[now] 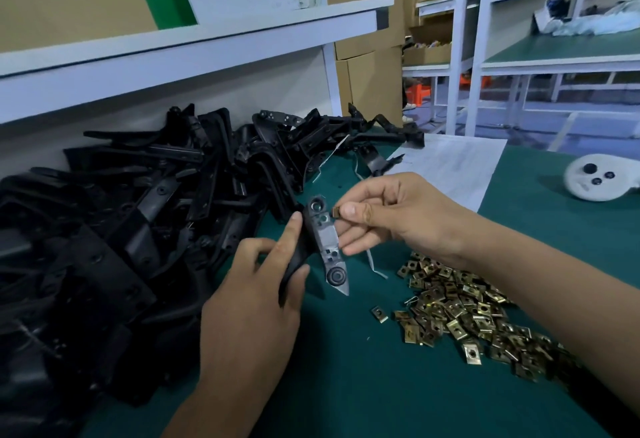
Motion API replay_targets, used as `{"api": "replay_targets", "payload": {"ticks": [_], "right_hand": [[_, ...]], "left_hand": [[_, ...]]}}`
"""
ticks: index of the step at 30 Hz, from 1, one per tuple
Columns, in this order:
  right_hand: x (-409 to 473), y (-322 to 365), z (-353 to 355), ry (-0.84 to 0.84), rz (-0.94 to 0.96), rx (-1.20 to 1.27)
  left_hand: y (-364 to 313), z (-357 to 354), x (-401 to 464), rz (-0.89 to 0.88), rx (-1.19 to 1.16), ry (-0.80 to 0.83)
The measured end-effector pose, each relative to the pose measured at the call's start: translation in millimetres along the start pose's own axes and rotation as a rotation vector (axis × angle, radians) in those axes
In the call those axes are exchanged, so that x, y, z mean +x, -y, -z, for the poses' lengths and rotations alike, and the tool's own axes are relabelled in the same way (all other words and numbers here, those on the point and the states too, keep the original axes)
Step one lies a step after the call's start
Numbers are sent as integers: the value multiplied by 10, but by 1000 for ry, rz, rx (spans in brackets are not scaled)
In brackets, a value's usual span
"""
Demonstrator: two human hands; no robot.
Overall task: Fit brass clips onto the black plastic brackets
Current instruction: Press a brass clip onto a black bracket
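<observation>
Centre of frame: left hand [256, 285] grips a black plastic bracket [323, 240] by its lower, darker arm, fingers curled round it, index finger lying straight along the bracket's left edge. Bracket held above the bench [346, 385], flat grey face turned up to the camera, a round socket at its upper end and another near its lower, pointed end.

Right hand [391, 216], coming in from the right of the frame, pinches one brass clip [335, 212] between thumb and forefinger. Clip sits right at the bracket's upper right edge, just beside the upper socket; whether it is already on the edge cannot be told. The right hand's lower fingers touch the bracket's right side.

Left half of frame: big loose heap of black brackets [138, 230] on the green bench surface, piled against the back wall under a white shelf [194, 43].

Lower right: scattered pile of brass clips [467, 309] lying flat on the bench, under the right forearm. One stray clip [379, 313] lies apart at the pile's left edge.

Upper right of the bench: a sheet of white paper [457, 167], partly behind the right hand, and beyond it a white round device [599, 178] with dark buttons.

Background, upper right: white racks and cardboard boxes [370, 67].
</observation>
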State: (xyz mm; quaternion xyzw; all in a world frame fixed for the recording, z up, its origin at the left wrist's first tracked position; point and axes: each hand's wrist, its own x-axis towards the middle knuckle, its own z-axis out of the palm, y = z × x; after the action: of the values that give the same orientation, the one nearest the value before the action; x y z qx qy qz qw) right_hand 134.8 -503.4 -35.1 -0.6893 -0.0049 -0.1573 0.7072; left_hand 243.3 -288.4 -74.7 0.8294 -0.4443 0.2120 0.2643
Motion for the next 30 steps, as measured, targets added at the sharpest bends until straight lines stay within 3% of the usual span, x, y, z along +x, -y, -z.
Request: {"api": "replay_targets", "payload": {"ticks": [20,27,30], "right_hand": [[-52,75,-20,104,-77,-15],[-81,84,88,270,-75,41],[-79,74,142,340,-97,76]], "left_hand": [[73,-43,-2,-91,-67,-45],[121,-120,5,-156,-367,-37],[144,-146,19,-170,-370,-34]]}}
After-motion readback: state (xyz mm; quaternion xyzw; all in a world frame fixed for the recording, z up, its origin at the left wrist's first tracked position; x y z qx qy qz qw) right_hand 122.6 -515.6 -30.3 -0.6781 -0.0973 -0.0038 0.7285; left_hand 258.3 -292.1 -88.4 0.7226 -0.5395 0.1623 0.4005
